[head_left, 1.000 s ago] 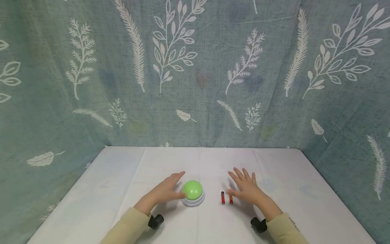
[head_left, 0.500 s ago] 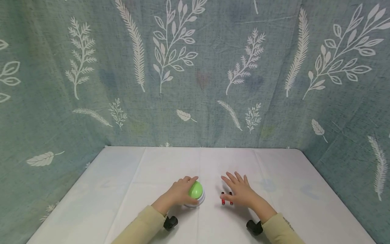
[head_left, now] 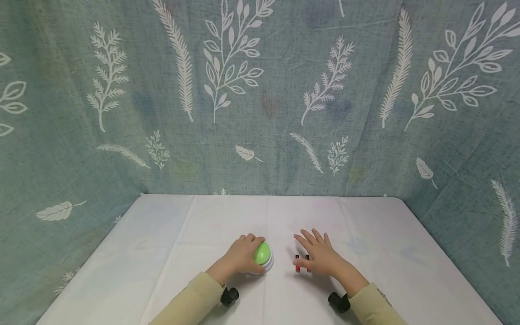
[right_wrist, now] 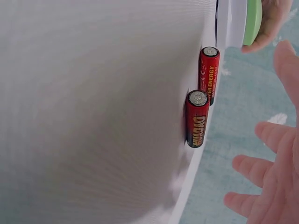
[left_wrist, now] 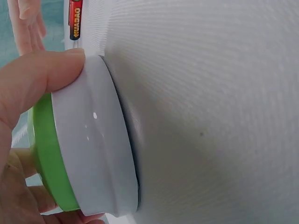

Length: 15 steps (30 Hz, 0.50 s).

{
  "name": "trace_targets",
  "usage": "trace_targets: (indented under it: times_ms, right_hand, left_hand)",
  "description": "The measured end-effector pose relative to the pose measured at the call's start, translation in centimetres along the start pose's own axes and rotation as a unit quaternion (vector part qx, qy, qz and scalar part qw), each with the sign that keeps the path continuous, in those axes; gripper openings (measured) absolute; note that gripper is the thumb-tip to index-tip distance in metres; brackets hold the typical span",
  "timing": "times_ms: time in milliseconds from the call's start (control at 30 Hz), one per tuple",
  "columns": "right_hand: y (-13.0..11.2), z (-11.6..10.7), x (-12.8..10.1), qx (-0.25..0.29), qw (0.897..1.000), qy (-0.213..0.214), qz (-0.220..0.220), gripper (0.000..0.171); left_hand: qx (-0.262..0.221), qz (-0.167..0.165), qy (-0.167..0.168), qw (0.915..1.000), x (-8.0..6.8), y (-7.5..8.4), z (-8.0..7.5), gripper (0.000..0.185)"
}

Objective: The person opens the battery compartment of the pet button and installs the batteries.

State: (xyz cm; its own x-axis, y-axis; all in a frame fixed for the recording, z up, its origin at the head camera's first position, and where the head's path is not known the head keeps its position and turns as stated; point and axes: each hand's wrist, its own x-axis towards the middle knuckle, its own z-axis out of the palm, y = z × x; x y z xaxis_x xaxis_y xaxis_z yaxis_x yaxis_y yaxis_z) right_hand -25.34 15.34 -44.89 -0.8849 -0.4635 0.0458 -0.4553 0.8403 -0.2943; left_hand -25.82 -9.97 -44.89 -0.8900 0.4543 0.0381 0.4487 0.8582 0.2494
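Here the green-topped button [head_left: 262, 253] is gripped, seated base-down on the tabletop [head_left: 219, 221], its sides clasped between thumb and fingers of the left hand [head_left: 239, 255], probably because its rounded top alone would offer little purchase. To its right, two red batteries [right_wrist: 197, 123] are laid parallel, apart, seemingly for separate access. Just above them the right hand [head_left: 321, 255] is held, fingers spread wide, nothing grasped.
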Motion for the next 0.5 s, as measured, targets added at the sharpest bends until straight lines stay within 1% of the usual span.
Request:
trace_targets:
  times_ms: [67,133,200,267,367,500]
  right_hand:
    - [0.0,0.0,0.0,0.004,1.0,-0.002,-0.001,0.071]
    - [0.0,-0.1,0.0,0.008,1.0,-0.002,-0.003,0.071]
    - [-0.1,-0.2,0.0,0.01,1.0,-0.002,-0.005,0.071]
    - [-0.1,-0.3,0.0,0.015,1.0,0.002,-0.009,0.07]
    - [-0.4,-0.6,0.0,0.03,0.999,0.011,-0.016,0.069]
    - [-0.8,-1.1,0.1,0.054,0.998,0.018,-0.031,0.069]
  left_hand:
    - [0.003,0.0,0.003,1.0,0.0,0.0,0.0,0.076]
    - [-0.005,-0.003,0.007,1.0,0.0,0.0,0.0,0.077]
    - [-0.02,-0.009,0.016,0.9996,0.1,0.0,-0.1,0.078]
    - [-0.049,-0.019,0.031,0.9981,0.2,0.1,-0.3,0.08]
    - [-0.104,-0.034,0.059,0.9923,0.3,0.4,-1.0,0.081]
    - [-0.18,-0.045,0.085,0.9789,0.4,0.8,-2.1,0.081]
